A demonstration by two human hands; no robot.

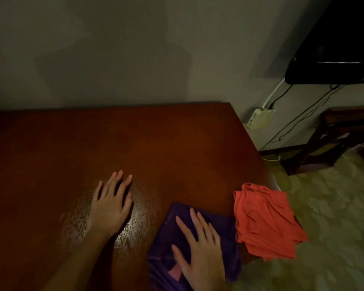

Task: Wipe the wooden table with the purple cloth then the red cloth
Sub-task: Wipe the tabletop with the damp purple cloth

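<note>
Dim room, grey wall at the far side, w/ a wooden table (135,143) filling most of the view; its right edge runs diagonally toward a patterned floor (324,206). Far right there's a dark screen (334,49) on the wall w/ cables hanging, and a wooden chair (334,139) below it.

Step in hand looks like the first one, i.e. wiping w/ the purple cloth (177,232). It lies flat-ish on the near right part of the table, by the near edge. The red cloth (265,221) sits bunched just beside it on the right, at the table's corner, partly hanging over the edge, untouched.

Right hand (200,248) is spread flat, palm down on the purple cloth, fingers apart & pressing rather than gripping. Left hand (110,204) is also open wide, palm flat on bare wood left of the cloth, holding nothing, prob. bracing. A sheen shows on the wood around it; can't tell if that's wet or just glare.

Next move prob. needs the right hand to push the cloth out across the far & left areas, keeping pressure so it doesn't bunch.
</note>
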